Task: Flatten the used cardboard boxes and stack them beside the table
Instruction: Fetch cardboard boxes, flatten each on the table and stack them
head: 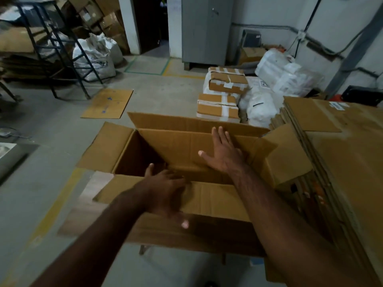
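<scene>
A large brown cardboard box point(178, 141) stands open in front of me, all its top flaps folded outward. My right hand point(222, 151) lies flat with spread fingers against the inside of the far wall. My left hand point(165, 191) is blurred and rests over the near flap at the box's rim, thumb pointing into the box. To the right rises a tall stack of flattened boxes point(331, 154), its edge touching the open box's right flap.
A flat cardboard sheet point(107, 103) lies on the concrete floor at left. Taped parcels point(217, 107) and white sacks point(261, 104) sit beyond the box. A blue metal rack point(60, 48) stands far left, a grey cabinet point(205, 30) against the back wall.
</scene>
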